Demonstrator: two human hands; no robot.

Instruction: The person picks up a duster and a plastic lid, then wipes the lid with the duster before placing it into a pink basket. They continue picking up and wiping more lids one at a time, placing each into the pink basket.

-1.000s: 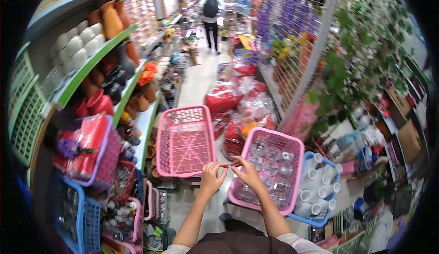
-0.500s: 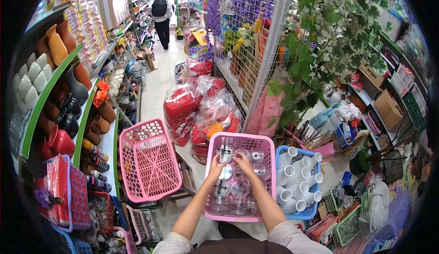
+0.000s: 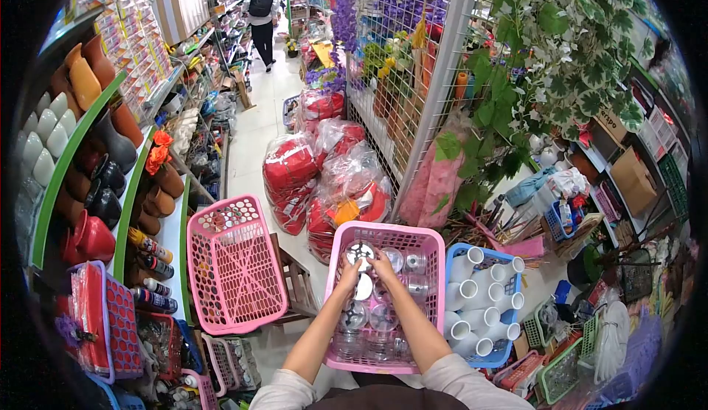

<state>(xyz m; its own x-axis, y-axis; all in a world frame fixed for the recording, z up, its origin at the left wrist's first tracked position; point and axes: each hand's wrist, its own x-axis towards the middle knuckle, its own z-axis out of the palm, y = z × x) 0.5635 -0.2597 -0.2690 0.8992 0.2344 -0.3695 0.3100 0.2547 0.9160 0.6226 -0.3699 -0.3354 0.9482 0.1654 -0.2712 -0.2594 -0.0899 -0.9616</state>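
Both my hands are inside the pink basket (image 3: 440, 292), close together near its far left corner. A clear jar with a shiny round top (image 3: 361, 252) is between them. My left hand (image 3: 349, 274) closes on its near left side, fingertips partly hidden. On the near right side of the same jar, my right hand (image 3: 381, 268) curls its fingers in. Several more clear jars (image 3: 383, 317) fill the basket around my wrists, some on their sides. Another round pale top (image 3: 363, 287) lies just below my fingers.
A blue basket of white bottle-shaped vases (image 3: 483, 318) stands at the right. An empty pink basket (image 3: 240, 266) is tilted at the left. Plastic-wrapped red bundles (image 3: 291, 174) lie ahead beside a wire rack (image 3: 398, 78). A person (image 3: 262, 23) with a backpack is down the aisle.
My right hand has moved left, toward my left hand, and both now meet at the jar. The person in the aisle has shifted stance. My view has tilted slightly.
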